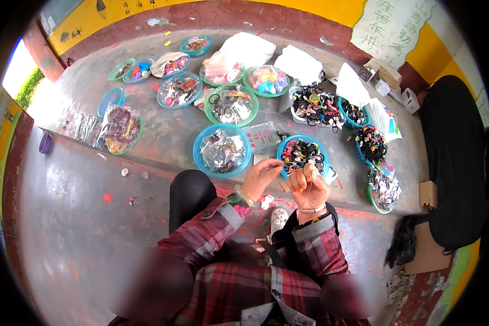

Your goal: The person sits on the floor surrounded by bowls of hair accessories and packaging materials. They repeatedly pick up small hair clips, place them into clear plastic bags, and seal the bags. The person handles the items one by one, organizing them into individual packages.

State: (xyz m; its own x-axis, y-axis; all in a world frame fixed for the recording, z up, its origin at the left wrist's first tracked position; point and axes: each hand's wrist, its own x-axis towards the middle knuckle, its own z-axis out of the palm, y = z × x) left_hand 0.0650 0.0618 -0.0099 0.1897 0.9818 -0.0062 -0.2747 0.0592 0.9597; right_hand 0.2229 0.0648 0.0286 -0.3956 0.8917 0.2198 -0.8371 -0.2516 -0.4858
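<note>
My left hand (pixel 261 178) hovers before the near edge of the raised concrete ledge, thumb and fingertips drawn together. Beside it, my right hand (pixel 311 187) is closed in a pinch, with the other fingers curled. Whatever sits at the fingertips of either hand is too small to make out. Just beyond the hands stands a blue basket (pixel 326 154) heaped with dark hair ties bearing coloured bits. To its left is a larger blue basin (pixel 199 161) of small clear-wrapped packets. A flat clear plastic bag (pixel 262 136) lies between them.
Several more baskets stand farther back, including a green basket (pixel 254 113) of packets. A white tub (pixel 304 118) of dark hair ties is at the right, near white sacks (pixel 299 64). A long black bag (pixel 452 163) leans at far right. Bits litter the floor (pixel 92 228).
</note>
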